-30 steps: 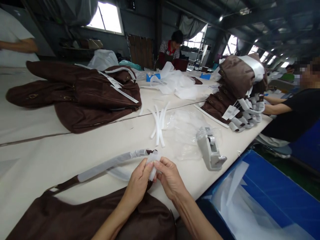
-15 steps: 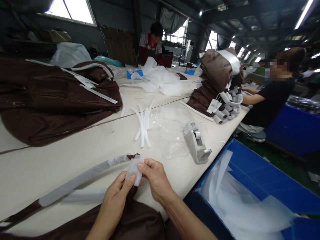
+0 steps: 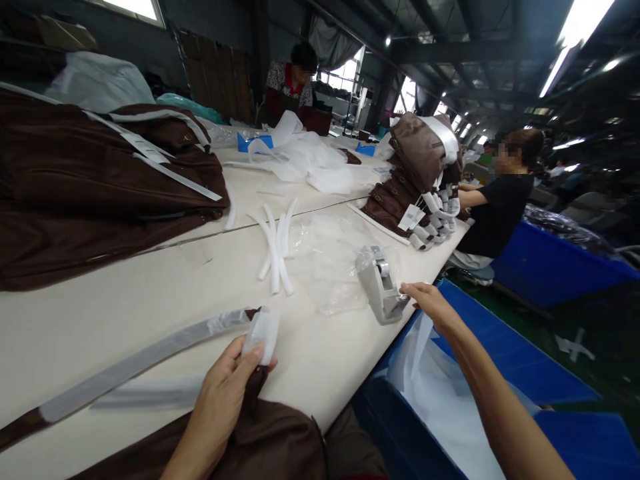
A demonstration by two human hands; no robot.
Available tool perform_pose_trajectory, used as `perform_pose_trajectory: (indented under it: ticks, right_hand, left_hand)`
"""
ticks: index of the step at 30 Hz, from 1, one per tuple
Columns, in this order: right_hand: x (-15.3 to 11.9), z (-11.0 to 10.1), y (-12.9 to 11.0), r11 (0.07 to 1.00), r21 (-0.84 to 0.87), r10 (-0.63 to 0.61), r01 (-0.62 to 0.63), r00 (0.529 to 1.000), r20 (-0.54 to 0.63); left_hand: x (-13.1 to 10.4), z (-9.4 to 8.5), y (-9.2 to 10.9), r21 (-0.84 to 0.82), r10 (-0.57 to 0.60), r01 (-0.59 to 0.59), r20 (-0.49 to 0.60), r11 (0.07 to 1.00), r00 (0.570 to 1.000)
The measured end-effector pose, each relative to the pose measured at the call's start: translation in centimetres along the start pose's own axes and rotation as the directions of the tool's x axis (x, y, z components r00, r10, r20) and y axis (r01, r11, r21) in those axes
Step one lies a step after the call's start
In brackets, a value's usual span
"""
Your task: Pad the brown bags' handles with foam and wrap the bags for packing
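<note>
My left hand [image 3: 233, 380] pinches a white foam wrap [image 3: 262, 333] folded round the end of a brown strap. That strap, sleeved in white foam [image 3: 150, 360], curves away to the left over the table. Below lies a brown leather bag [image 3: 270, 440], partly behind my left forearm. My right hand [image 3: 425, 300] is at the cutting end of a grey tape dispenser [image 3: 383, 287], thumb and fingers pressed together; any tape between them is too small to make out.
White foam strips [image 3: 277, 247] and clear plastic bags [image 3: 325, 260] lie on the pale table [image 3: 165, 287]. A large brown bag [image 3: 100, 180] is at left, stacked brown bags [image 3: 420, 160] at back right. A blue bin [image 3: 500, 353] holds white sheets. Two people work beyond.
My right hand has let go of the foam wrap and moved right to the tape dispenser. My left hand still holds the wrap. The camera view has shifted slightly.
</note>
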State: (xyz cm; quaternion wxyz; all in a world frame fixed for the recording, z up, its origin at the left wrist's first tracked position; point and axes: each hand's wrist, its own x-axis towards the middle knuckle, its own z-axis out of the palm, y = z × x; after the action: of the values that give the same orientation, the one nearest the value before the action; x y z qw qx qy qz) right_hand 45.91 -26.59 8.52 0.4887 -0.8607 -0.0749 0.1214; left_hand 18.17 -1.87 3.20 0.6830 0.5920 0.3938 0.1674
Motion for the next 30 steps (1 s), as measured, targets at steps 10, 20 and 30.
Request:
perform_pose_trajectory:
  ticks: [10, 20, 30]
  right_hand:
    - [0.1, 2.1, -1.0, 0.991, 0.126, 0.036, -0.038, 0.999, 0.016]
    - [-4.8, -0.3, 1.4, 0.937, 0.350, 0.041, -0.006, 0.995, -0.095]
    - [-5.5, 2.7, 6.4, 0.924, 0.376, 0.092, -0.069, 0.995, -0.045]
  left_hand:
    - [0.0, -0.2, -0.4, -0.018, -0.004, 0.004, 0.002, 1.000, 1.000]
    - [2.0, -1.0, -2.3, -0.030, -0.030, 0.031, 0.034, 0.999, 0.999]
    - [0.9, -0.6, -0.9, 0.007, -0.006, 0.006, 0.007, 1.000, 1.000]
